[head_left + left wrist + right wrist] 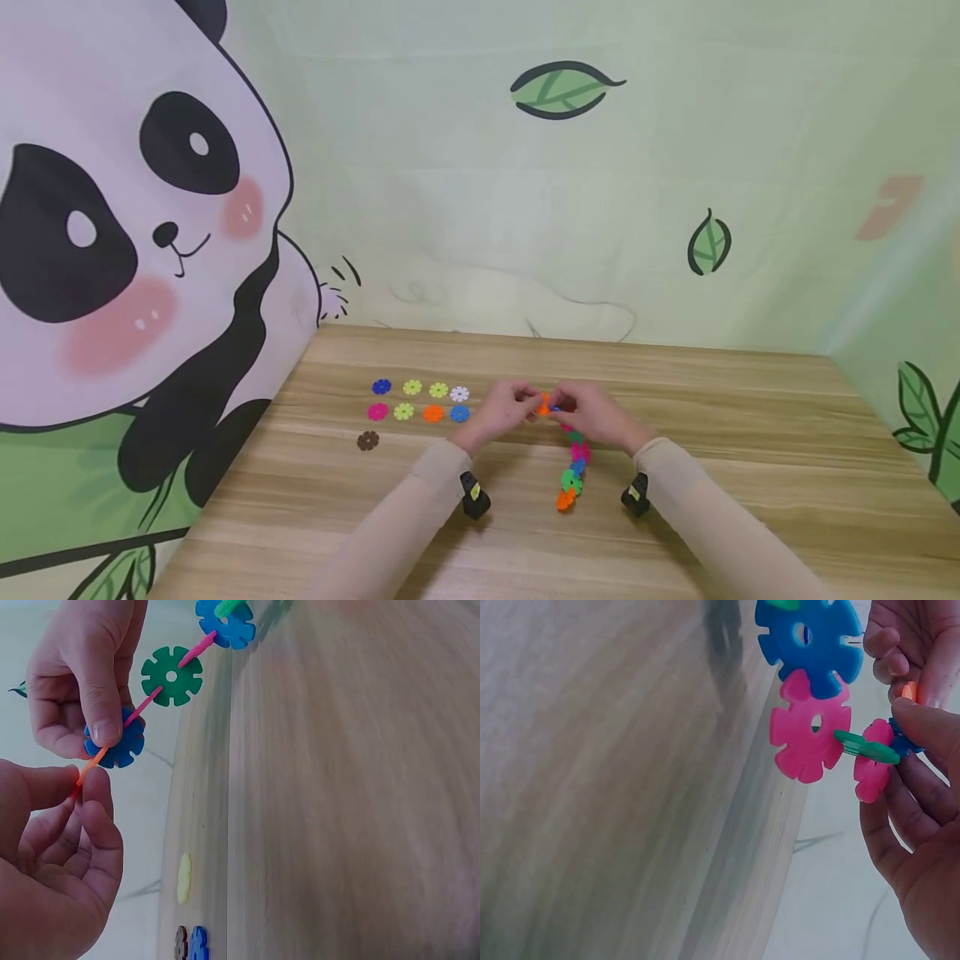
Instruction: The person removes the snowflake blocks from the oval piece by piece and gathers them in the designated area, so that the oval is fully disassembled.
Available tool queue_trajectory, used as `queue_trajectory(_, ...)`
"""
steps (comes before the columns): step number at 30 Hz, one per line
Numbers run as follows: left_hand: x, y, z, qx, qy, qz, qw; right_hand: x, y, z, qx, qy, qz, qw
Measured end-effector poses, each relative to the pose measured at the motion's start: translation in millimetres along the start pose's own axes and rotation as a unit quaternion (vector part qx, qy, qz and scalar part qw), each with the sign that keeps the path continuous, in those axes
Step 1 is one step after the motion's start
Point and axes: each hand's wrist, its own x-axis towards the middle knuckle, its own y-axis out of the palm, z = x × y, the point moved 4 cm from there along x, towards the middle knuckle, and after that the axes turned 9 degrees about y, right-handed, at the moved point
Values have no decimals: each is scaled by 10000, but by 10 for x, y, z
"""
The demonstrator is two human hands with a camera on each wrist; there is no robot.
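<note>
Orange plastic sits at your left hand's [510, 410] fingertips: you pinch that orange disc [545, 405] against the blue disc [124, 751], which your right hand [596, 412] grips. From there the chain of coloured discs [580, 452] trails toward the table's [787, 433] near edge. Nine loose discs [403, 412] lie toward the far left corner, the brown one [367, 440] nearest the near edge.

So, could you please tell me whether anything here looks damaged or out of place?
Nothing really stands out. The loose discs lie in two neat rows, with just the brown one alone, nearer the person. The chain at the right hand shows no visible break.
</note>
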Motion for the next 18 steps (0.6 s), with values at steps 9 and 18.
queue_trajectory(9,15,5,30,-80,-91,-143,9998,-16,-5,-9,-13,-61,-18,10000)
queue_trajectory(18,16,2,48,-308,-248,-235,9989,-21,-26,-21,-167,-58,-110,9998)
